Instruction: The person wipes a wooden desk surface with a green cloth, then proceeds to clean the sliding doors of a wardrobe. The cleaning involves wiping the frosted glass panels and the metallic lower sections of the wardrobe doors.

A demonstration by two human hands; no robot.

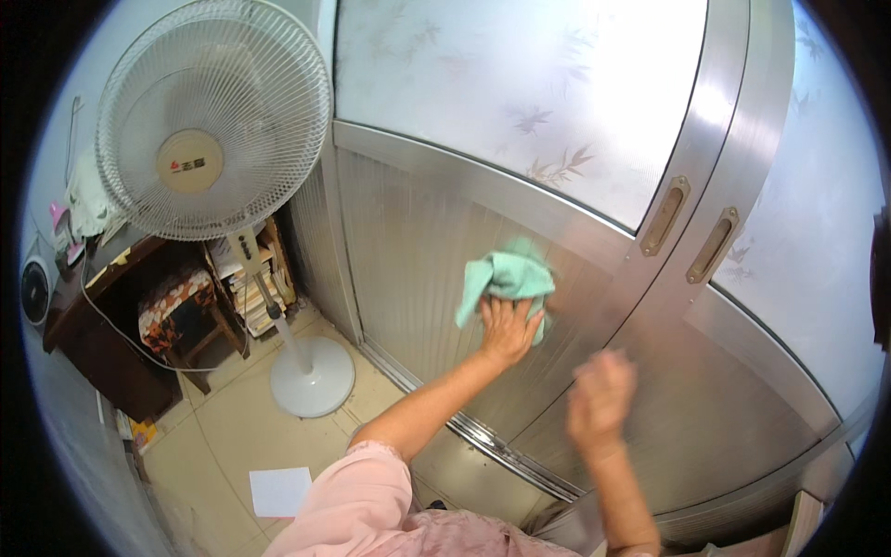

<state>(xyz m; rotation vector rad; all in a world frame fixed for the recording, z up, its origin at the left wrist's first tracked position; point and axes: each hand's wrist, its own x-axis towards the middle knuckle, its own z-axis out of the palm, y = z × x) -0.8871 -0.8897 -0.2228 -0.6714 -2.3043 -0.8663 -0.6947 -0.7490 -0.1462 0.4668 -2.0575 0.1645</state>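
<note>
A pink sleeve (357,501) fills the bottom of the head view, closest to the camera, with both bare forearms reaching up from it toward a sliding door (418,251). The left hand (509,330) lies flat against the door's ribbed metal lower panel, fingers (492,311) spread and pressing on the lower part of a mint-green cloth (506,277), which is bunched against the panel just below the frosted, leaf-patterned glass (520,84). The right hand (601,397) is raised in front of the panel, lower and to the right; it is blurred, so whether its fingers are spread or together cannot be told, and it seems to hold nothing. Two recessed pull handles (665,216) sit on the door frames up and to the right. On the left, a white pedestal fan (213,121) stands on the tiled floor (223,427) beside a dark wooden desk (102,343), with a white sheet of paper (280,490) lying near the sleeve.

Likely risks: only the cloth's lower part is pinned, so its loose top could flop down or slip away; a hard push might also slide the door along its track.
</note>
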